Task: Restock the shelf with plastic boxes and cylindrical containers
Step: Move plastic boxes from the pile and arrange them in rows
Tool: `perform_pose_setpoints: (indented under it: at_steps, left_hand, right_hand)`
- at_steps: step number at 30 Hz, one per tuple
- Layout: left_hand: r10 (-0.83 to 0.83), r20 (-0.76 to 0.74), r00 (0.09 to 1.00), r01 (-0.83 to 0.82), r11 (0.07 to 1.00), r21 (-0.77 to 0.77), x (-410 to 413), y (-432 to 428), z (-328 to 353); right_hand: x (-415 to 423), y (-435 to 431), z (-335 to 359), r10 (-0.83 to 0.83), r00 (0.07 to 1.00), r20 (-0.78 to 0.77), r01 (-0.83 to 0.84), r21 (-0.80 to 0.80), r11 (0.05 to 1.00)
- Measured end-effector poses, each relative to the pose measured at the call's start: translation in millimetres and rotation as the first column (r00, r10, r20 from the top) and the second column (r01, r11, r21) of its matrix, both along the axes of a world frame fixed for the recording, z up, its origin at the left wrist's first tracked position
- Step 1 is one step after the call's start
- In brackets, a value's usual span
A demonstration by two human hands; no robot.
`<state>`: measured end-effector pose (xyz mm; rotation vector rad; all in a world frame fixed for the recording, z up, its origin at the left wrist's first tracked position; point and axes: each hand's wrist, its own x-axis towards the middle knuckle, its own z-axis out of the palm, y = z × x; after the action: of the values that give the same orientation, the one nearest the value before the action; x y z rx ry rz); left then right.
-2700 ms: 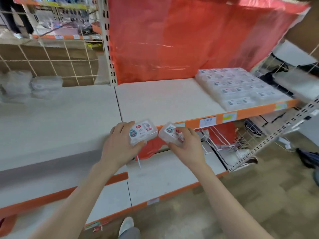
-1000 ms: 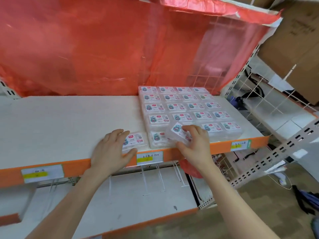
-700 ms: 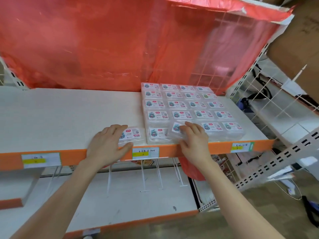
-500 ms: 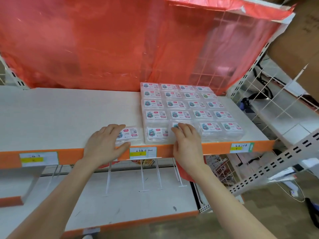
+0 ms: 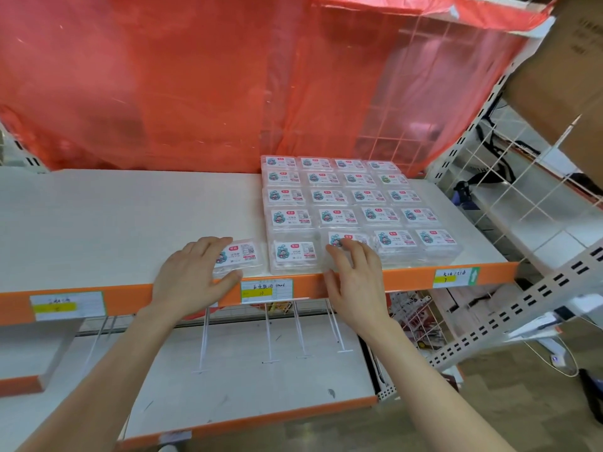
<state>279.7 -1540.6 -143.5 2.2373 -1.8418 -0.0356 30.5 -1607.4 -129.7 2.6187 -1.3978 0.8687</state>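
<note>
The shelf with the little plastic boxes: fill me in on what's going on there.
A person is stocking the shelf with both bare hands. The left hand grips a single plastic box at the front edge, just left of the block of boxes already laid out four across. The right hand lies with straight fingers on a front-row box, second from the left. No cylindrical containers are in view.
</note>
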Motion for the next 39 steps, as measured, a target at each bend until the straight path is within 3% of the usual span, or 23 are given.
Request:
perform_pose_setpoints:
  at_steps: [11, 30, 35, 39]
  left_hand:
    - [-0.013, -0.001, 1.000, 0.013, 1.000, 0.002, 1.4, 0.3, -1.2]
    - [-0.004, -0.027, 1.000, 0.003, 0.999, -0.039, -0.2, 0.8, 1.1]
    - [0.012, -0.180, 0.984, -0.023, 0.998, -0.057, 2.7, 0.1, 2.0]
    - [0.066, -0.435, 0.898, -0.152, 0.975, -0.165, 0.6, 0.3, 8.3]
  right_hand:
    - [3.0, -1.5, -1.2, -0.059, 0.997, 0.048, 0.057, 0.034, 0.998]
    - [-7.1, -12.0, 1.0, 0.046, 0.998, 0.042, -0.049, 0.074, 0.996]
    - [-8.7, -13.2, 4.2, 0.064, 0.997, 0.038, -0.067, 0.106, 0.992]
    - [-9.5, -19.9, 11.3, 0.011, 0.993, 0.115, -0.022, 0.096, 0.995]
